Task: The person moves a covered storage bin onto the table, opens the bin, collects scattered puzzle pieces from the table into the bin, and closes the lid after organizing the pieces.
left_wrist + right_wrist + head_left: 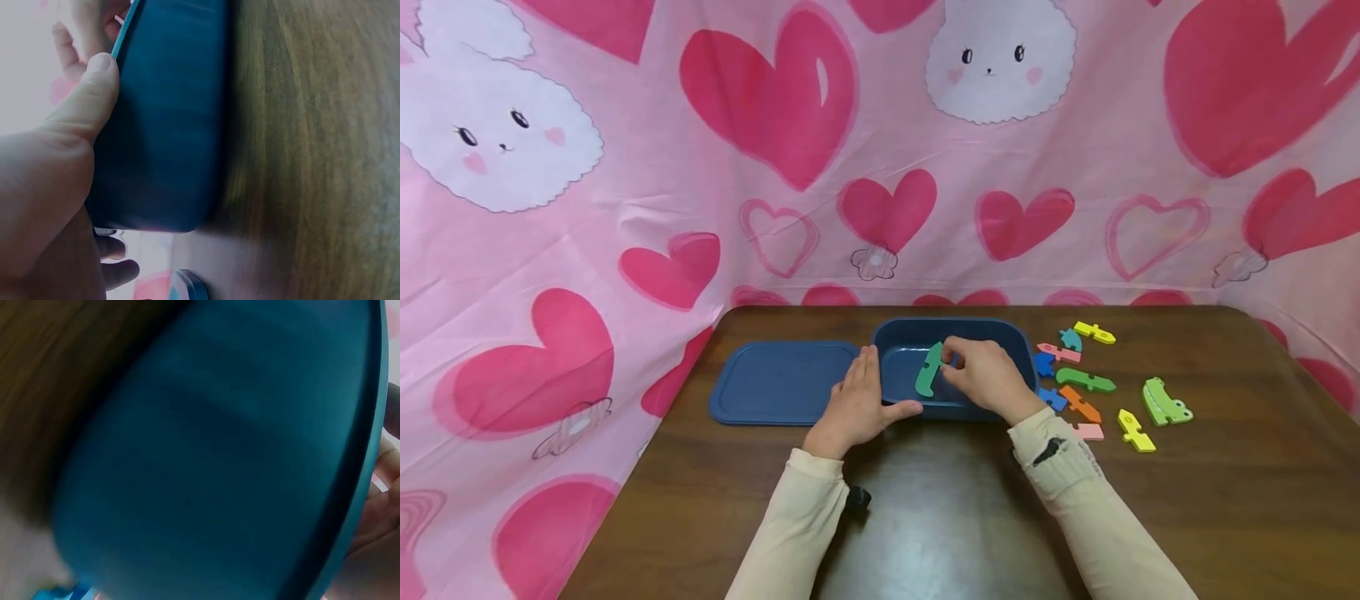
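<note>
Pinching a flat, green, notched puzzle piece [929, 372] between thumb and fingers of the right hand [988, 375], over the inside of an open, dark-blue, rounded rectangular box [957, 412]. Gripping nothing with the left hand [857, 400]: resting straight fingers along the box's left side, thumb on the near rim. Having a flat dark-blue lid [781, 383] to the left and a light-green crocodile-head piece [1161, 404] to the right, on a brown wood-grained table [936, 525].
</note>
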Action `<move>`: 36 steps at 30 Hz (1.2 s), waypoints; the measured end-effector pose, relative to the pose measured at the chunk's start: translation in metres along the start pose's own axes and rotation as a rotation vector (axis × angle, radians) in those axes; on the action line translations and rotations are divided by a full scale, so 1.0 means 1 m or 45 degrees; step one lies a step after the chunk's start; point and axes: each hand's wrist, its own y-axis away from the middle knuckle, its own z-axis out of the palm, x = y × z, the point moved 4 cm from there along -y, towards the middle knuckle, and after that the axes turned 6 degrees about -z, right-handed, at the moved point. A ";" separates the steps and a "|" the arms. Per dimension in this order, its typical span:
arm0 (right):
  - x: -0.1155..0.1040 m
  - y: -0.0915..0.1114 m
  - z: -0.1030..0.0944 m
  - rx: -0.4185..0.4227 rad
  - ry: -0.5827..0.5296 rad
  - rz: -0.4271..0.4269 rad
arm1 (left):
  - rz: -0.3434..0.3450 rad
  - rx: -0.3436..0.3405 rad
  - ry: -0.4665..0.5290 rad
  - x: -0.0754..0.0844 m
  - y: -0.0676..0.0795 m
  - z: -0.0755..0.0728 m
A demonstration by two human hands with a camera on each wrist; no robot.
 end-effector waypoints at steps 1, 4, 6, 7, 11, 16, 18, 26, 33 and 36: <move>-0.003 -0.002 0.003 -0.005 0.002 -0.009 | 0.003 -0.005 0.002 0.001 0.000 0.000; -0.012 -0.007 0.011 -0.027 -0.010 -0.041 | 0.002 -0.022 0.005 0.002 0.000 0.001; -0.016 -0.009 0.016 -0.035 -0.025 -0.050 | 0.005 -0.023 -0.001 0.002 0.000 0.002; -0.018 -0.011 0.019 -0.038 -0.028 -0.052 | 0.008 -0.024 -0.005 0.003 0.000 0.002; -0.023 -0.017 0.028 -0.049 -0.029 -0.039 | 0.014 -0.029 -0.022 0.004 0.001 0.002; -0.029 -0.023 0.034 -0.063 -0.006 0.001 | 0.019 -0.034 -0.008 0.006 0.003 -0.001; -0.030 -0.025 0.036 -0.068 0.016 0.023 | 0.025 -0.032 -0.006 0.005 0.004 -0.001; -0.028 -0.029 0.046 -0.159 0.019 0.050 | 0.024 -0.019 -0.030 0.003 0.004 -0.002; -0.020 -0.028 0.048 -0.278 -0.073 0.055 | 0.031 -0.008 -0.022 0.004 0.006 -0.002; -0.018 -0.025 0.041 -0.258 -0.092 0.078 | 0.033 -0.002 -0.021 0.003 0.006 -0.003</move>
